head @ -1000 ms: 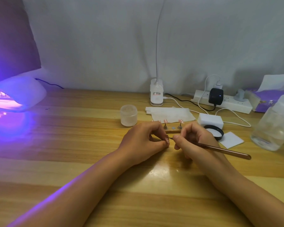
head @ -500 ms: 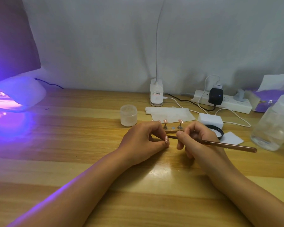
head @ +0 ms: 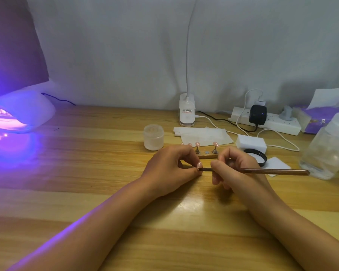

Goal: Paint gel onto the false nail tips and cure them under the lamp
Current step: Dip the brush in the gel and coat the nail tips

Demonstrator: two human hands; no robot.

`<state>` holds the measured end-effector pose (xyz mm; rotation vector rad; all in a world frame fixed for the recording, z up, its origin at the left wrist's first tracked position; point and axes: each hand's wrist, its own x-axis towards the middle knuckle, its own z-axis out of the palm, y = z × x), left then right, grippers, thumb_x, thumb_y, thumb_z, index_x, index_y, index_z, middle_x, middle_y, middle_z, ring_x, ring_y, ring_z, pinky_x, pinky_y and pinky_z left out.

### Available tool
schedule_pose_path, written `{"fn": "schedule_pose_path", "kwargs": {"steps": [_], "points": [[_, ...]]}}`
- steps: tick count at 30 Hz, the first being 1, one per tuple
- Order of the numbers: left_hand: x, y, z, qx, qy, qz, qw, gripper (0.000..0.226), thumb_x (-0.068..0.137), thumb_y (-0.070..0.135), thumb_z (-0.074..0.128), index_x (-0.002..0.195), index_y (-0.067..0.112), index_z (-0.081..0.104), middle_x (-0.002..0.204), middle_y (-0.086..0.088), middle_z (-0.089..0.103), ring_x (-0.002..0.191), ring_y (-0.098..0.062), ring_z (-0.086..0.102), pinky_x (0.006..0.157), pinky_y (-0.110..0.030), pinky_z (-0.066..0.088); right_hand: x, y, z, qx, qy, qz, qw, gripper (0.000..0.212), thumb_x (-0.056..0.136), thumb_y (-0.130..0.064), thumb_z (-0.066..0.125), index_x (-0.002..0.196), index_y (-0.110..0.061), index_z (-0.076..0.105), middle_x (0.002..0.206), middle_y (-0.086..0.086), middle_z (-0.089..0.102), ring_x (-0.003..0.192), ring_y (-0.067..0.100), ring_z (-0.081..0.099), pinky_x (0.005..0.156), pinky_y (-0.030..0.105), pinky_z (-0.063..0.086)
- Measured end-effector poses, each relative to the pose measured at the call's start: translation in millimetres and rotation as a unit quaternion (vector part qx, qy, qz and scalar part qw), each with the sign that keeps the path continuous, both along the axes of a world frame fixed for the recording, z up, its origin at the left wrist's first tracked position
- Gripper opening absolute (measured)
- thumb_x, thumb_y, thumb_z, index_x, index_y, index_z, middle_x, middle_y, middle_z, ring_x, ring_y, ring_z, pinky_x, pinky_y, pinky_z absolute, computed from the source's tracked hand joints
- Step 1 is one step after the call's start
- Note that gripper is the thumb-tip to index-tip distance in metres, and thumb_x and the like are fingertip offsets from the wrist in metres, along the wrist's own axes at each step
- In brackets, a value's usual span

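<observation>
Near the middle of the table [head: 86, 173], the left hand [head: 170, 169] is pinching a pink false nail tip [head: 199, 164], its fingers [head: 190, 153] clamped together on it. The right hand [head: 237, 171] is gripping a brown brush [head: 272, 170], fingers [head: 216, 165] curled round the handle, and the brush end is touching the held tip. Just behind the hands, a small wooden stand [head: 207, 156] is carrying more nail tips [head: 215, 143] upright on pegs. A frosted jar [head: 153, 136] is sitting beside it. The curing lamp [head: 22, 112] is glowing violet at the table's left edge.
</observation>
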<state>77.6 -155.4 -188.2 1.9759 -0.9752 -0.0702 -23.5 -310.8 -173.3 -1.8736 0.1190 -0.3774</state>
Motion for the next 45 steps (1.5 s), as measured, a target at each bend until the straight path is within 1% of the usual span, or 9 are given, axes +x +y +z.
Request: {"fn": "schedule_pose_path", "kwargs": {"steps": [4,9,12,18,25,28,31,39,45], "points": [[-0.1,0.3,-0.4,-0.002,0.0,-0.004,1.0,0.009,0.083,0.024,0.078,0.088,0.028,0.071,0.093,0.012,0.073,0.063,0.007,0.055,0.062,-0.022,0.042,2.1,1.1,-1.4,-0.026,0.006,-0.007,1.0,0.011,0.092,-0.018,0.062,0.084,-0.012,0.057,0.064,0.001,0.07,0.053,0.0,0.06,0.051,0.009,0.043],[0.7,0.2,-0.4,0.001,0.003,-0.002,1.0,0.007,0.085,0.026,0.077,0.091,0.025,0.073,0.094,0.012,0.073,0.063,0.006,0.055,0.063,-0.024,0.045,1.5,0.9,-2.1,-0.036,-0.002,-0.044,0.998,0.012,0.093,-0.023,0.061,0.086,-0.014,0.057,0.067,0.0,0.07,0.054,0.0,0.06,0.059,0.023,0.042],[0.8,0.1,-0.7,-0.002,0.005,-0.005,1.0,0.006,0.085,0.026,0.076,0.091,0.025,0.073,0.094,0.011,0.073,0.063,0.007,0.056,0.062,-0.022,0.044,1.4,0.8,-2.1,-0.029,-0.005,-0.057,0.998,0.013,0.093,-0.024,0.06,0.087,-0.013,0.056,0.067,0.0,0.07,0.054,0.001,0.059,0.059,0.028,0.042],[0.0,0.3,-0.4,0.001,0.002,0.0,1.0,0.008,0.085,0.024,0.076,0.089,0.028,0.071,0.094,0.013,0.072,0.065,0.009,0.056,0.064,-0.021,0.043,-0.1,0.6,0.9,0.021,-0.008,-0.041,0.999,0.015,0.093,-0.021,0.059,0.086,-0.008,0.055,0.062,0.004,0.068,0.044,0.009,0.05,0.041,0.017,0.041],[-1.0,0.4,0.8,0.009,0.0,0.002,1.0,0.01,0.083,0.024,0.078,0.09,0.026,0.071,0.094,0.013,0.071,0.068,0.007,0.057,0.066,-0.024,0.049,1.5,2.2,0.4,-0.013,-0.002,-0.032,0.999,0.016,0.093,-0.021,0.06,0.09,-0.007,0.054,0.065,0.005,0.071,0.046,0.009,0.054,0.044,0.018,0.045],[-1.6,0.3,1.0,0.015,-0.01,0.003,1.0,0.01,0.083,0.025,0.078,0.09,0.027,0.071,0.094,0.014,0.071,0.065,0.01,0.054,0.062,-0.017,0.039,1.6,0.3,-1.3,-0.03,0.005,-0.05,0.998,0.011,0.092,-0.017,0.06,0.088,-0.009,0.054,0.062,0.004,0.069,0.046,0.007,0.055,0.045,0.019,0.045],[-2.1,0.4,1.7,0.013,-0.011,0.002,1.0,0.01,0.083,0.025,0.078,0.09,0.027,0.072,0.093,0.015,0.071,0.064,0.01,0.053,0.062,-0.017,0.038,2.0,-0.4,-1.2,-0.03,0.01,-0.059,0.998,0.009,0.09,-0.014,0.06,0.086,-0.008,0.054,0.058,0.004,0.067,0.046,0.007,0.055,0.044,0.019,0.045],[-2.4,0.2,2.1,0.008,0.001,0.001,1.0,0.009,0.083,0.024,0.078,0.089,0.026,0.071,0.093,0.013,0.071,0.065,0.007,0.054,0.065,-0.022,0.042,0.2,2.6,1.5,-0.003,-0.012,-0.035,0.999,0.02,0.092,-0.026,0.06,0.089,-0.008,0.053,0.067,0.004,0.072,0.045,0.009,0.052,0.044,0.018,0.044],[-3.4,0.6,2.5,0.014,-0.006,0.003,1.0,0.01,0.083,0.026,0.078,0.09,0.026,0.071,0.092,0.015,0.07,0.066,0.009,0.054,0.063,-0.02,0.04,1.6,0.3,-2.4,-0.033,0.001,-0.05,0.998,0.011,0.091,-0.015,0.06,0.087,-0.008,0.054,0.058,0.004,0.067,0.045,0.004,0.055,0.044,0.016,0.044]]}}
